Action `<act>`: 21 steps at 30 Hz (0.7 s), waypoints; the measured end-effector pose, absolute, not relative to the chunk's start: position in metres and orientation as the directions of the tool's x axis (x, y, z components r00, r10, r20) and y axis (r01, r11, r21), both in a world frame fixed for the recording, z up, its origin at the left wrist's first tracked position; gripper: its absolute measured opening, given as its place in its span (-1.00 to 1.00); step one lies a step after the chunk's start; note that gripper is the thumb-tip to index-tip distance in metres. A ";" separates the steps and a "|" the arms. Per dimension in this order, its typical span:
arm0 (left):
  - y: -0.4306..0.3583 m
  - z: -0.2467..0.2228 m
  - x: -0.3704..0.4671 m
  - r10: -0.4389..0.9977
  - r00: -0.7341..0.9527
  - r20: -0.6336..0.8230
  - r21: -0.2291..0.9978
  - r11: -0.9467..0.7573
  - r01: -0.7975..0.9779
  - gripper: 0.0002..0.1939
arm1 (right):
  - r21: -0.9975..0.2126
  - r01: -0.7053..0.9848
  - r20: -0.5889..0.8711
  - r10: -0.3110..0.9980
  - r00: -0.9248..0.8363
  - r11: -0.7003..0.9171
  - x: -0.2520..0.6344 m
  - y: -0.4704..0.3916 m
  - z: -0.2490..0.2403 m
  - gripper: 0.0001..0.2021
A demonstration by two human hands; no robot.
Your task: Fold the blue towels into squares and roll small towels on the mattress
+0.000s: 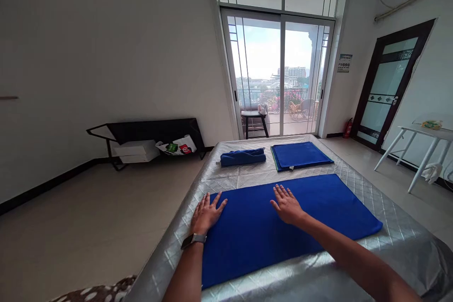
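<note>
A blue cloth (255, 236) lies spread flat across the silver quilted cover in front of me. My left hand (207, 212) rests at its left edge, palm down with the fingers spread; a watch is on that wrist. Over the middle of the cloth is my right hand (287, 205), fingers stretched out and nothing held; whether it presses on the fabric I cannot tell. Beyond the cloth sit a rolled blue cloth (242, 156) on the left and a flat folded blue cloth (300, 155) with a green edge on the right.
The silver quilted cover (403, 250) drapes over the bed-like surface. Against the left wall stands a black rack (155, 130) with white boxes and a bag beneath. A white stool (423, 134) is at right, near the dark-framed door (389, 85). Sliding glass doors (282, 75) are behind.
</note>
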State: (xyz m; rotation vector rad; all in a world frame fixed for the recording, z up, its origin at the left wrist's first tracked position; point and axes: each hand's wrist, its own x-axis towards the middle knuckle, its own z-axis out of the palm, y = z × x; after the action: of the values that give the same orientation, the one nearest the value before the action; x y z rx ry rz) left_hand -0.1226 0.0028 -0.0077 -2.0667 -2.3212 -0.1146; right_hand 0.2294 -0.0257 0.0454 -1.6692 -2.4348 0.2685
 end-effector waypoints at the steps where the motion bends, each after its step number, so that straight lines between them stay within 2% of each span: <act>1: 0.002 -0.006 -0.122 0.990 -0.119 0.072 0.029 0.117 0.993 -0.36 | -0.276 0.873 0.040 0.912 -0.408 0.402 0.213 -0.033 0.042 -0.32; 5: 0.000 -0.002 -0.113 0.986 -0.144 0.084 0.028 0.142 0.989 -0.32 | -0.339 0.831 -0.008 0.882 -0.471 0.441 0.189 -0.052 0.035 -0.25; 9: 0.001 0.000 -0.107 0.980 -0.172 0.099 0.058 0.167 0.984 -0.29 | -0.305 0.888 -0.053 0.925 -0.375 0.343 0.232 -0.056 0.040 -0.24; 12: 0.002 -0.002 -0.108 0.981 -0.164 0.108 0.060 0.158 0.986 -0.29 | -0.225 0.956 -0.095 0.972 -0.213 0.188 0.296 -0.055 0.043 -0.25; 15: 0.003 -0.004 -0.110 0.979 -0.158 0.125 0.067 0.151 0.986 -0.31 | -0.125 0.991 -0.107 0.994 0.032 -0.045 0.376 -0.056 0.043 -0.29; 18: 0.003 -0.003 -0.109 0.978 -0.168 0.125 0.089 0.158 0.984 -0.31 | -0.069 0.969 -0.069 0.970 0.232 -0.237 0.450 -0.059 0.041 -0.31; 21: 0.001 0.000 -0.105 0.975 -0.184 0.123 0.115 0.170 0.979 -0.30 | -0.051 0.931 -0.034 0.932 0.361 -0.363 0.493 -0.065 0.043 -0.33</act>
State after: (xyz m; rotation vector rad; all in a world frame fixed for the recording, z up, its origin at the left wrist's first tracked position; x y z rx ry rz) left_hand -0.1051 0.0011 -0.0004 -1.9931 -2.3873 -0.2609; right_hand 0.4931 -0.0653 0.0432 -2.5728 -1.7601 0.0883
